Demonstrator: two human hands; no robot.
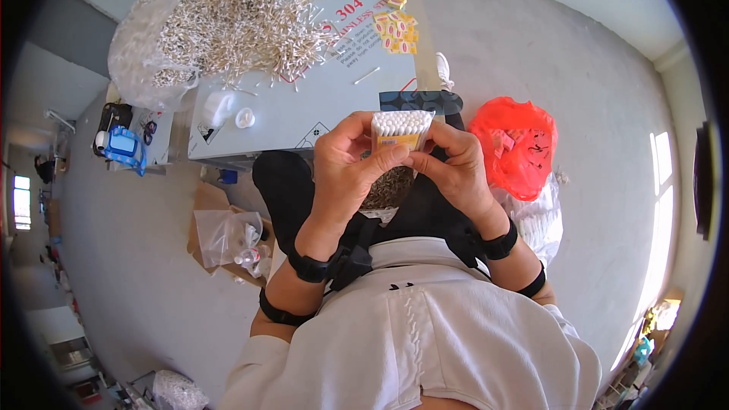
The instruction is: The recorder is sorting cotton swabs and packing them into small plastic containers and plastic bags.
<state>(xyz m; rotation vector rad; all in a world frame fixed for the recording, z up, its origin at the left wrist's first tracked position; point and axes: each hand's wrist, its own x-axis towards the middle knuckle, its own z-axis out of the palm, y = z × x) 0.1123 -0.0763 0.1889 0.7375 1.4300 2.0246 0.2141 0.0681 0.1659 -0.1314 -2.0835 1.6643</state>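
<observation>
A clear plastic pack of white-headed cotton swabs with a yellow printed panel point(400, 127) is sitting between the two hands, in front of the person, above the knees. I am judging that it is weighing very little. Its film is probably feeling thin and a little slippery, while the close row of sticks is giving it some stiffness; the cotton heads are looking soft and easy to spoil. So the better hold is being offered by the two narrow sides and the yellow face, below the heads.

The swabs' heads are pointing toward 12 o'clock, away from the person, and up to the eyes. The sticks' long axis is running from 12 to 6, and the pack's width from 9 to 3. Its lower end is hiding behind fingers.

The bare left hand point(348, 159) is pinching the pack from 9 o'clock, its thumb lying across the front. The bare right hand point(458, 171) is closing narrowly on it from 3 o'clock.

Farther out, a loose heap of cotton swabs point(235, 34) is spreading at 10 o'clock, small yellow paper cards point(395, 30) are lying at 12, and a bright red plastic bag point(524, 175) is resting near 3.
</observation>
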